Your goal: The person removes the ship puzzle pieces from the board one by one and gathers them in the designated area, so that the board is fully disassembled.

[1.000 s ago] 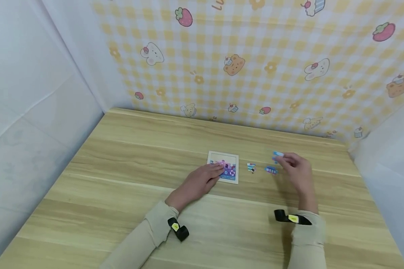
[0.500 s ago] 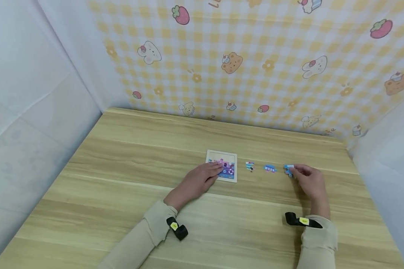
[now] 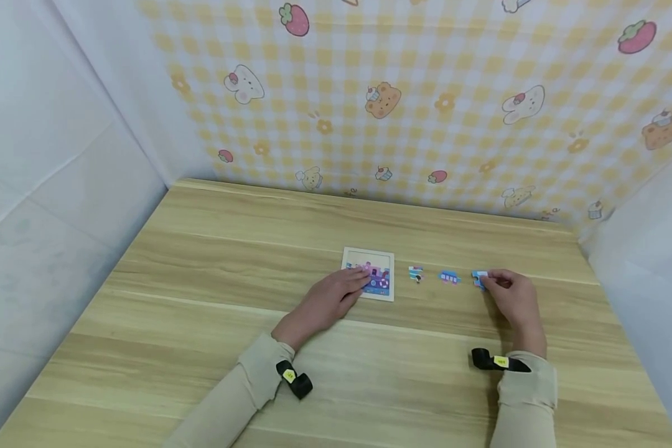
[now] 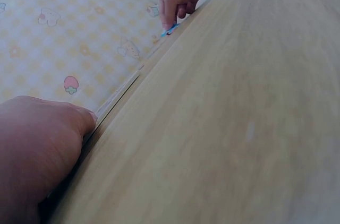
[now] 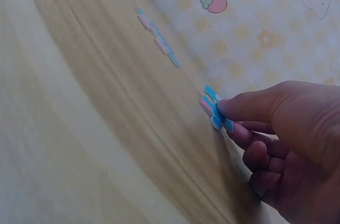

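Observation:
A white-framed jigsaw puzzle board [image 3: 392,287] lies on the table, its lower part filled with a pink and purple ship picture and its upper strip pale. My left hand [image 3: 326,303] rests flat across the board's left side, covering part of the picture. To the right, my right hand [image 3: 516,298] pinches a blue and white puzzle piece [image 3: 476,278] between thumb and fingers. The right wrist view shows the thumb on the piece [image 5: 209,105], which is low at the tabletop; whether it touches the wood is unclear.
Two loose puzzle pieces lie between the board and the right hand: a striped one [image 3: 416,273] and a blue one with purple-pink spots [image 3: 450,277]. Behind the wooden table [image 3: 246,367] hangs a yellow checked cloth [image 3: 425,124]. White walls flank both sides.
The right hand has moved rightward and down to the table with its puzzle piece, in line with the two loose ones. The left hand has stayed on the board. The head view has shifted slightly.

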Motion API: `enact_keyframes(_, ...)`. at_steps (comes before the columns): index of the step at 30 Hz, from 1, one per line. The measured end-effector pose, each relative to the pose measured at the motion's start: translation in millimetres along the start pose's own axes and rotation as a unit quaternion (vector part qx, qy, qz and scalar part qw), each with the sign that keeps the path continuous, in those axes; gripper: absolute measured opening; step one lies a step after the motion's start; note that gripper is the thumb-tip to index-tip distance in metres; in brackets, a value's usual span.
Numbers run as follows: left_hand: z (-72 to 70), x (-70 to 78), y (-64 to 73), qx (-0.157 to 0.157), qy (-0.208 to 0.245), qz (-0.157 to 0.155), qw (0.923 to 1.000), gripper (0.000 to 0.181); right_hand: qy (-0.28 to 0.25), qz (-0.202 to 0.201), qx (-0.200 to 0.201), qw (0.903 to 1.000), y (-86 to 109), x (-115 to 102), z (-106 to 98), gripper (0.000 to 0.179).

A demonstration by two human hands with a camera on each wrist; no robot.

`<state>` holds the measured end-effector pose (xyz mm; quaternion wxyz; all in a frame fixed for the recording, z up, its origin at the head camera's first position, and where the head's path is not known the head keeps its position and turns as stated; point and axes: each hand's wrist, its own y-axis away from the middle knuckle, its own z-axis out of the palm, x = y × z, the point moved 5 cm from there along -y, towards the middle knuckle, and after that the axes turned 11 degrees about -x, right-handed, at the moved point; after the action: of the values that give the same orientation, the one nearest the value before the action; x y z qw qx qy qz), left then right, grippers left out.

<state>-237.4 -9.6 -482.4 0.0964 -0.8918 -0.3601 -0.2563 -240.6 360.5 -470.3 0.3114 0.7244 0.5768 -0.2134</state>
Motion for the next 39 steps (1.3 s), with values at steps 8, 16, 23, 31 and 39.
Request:
enact_keyframes(8, -0.8, 0.9, -1.8, -0.001, -0.002, -0.001, 1.0, 0.042, -0.01, -0.001, 0.002, 1.0, -0.1, -1, -2, 0.036)
enact_keyframes(16, -1.7, 3.0, -1.1, 0.0, -0.007, -0.001, 1.0, 0.042, -0.057, -0.021, -0.002, 0.9982, 2.0, 2, -7, 0.05)
enact_keyframes(23, -0.9, 3.0, 0.7, 0.013, -0.025, 0.005, 0.9996, 0.041, -0.137, -0.004, -0.002, 0.9906, 3.8, 12, -11, 0.057)
enact_keyframes(31, -0.1, 0.7, -0.2, 0.005, -0.044, 0.005, 0.999, 0.041, -0.193, -0.013, 0.093, 0.9767, 8.2, -8, -10, 0.043)
enact_keyframes(39, 0.8, 3.3, 0.7, 0.013, -0.048, 0.011, 0.9987, 0.04, -0.245, -0.069, 0.094, 0.9625, 2.8, -66, 19, 0.035)
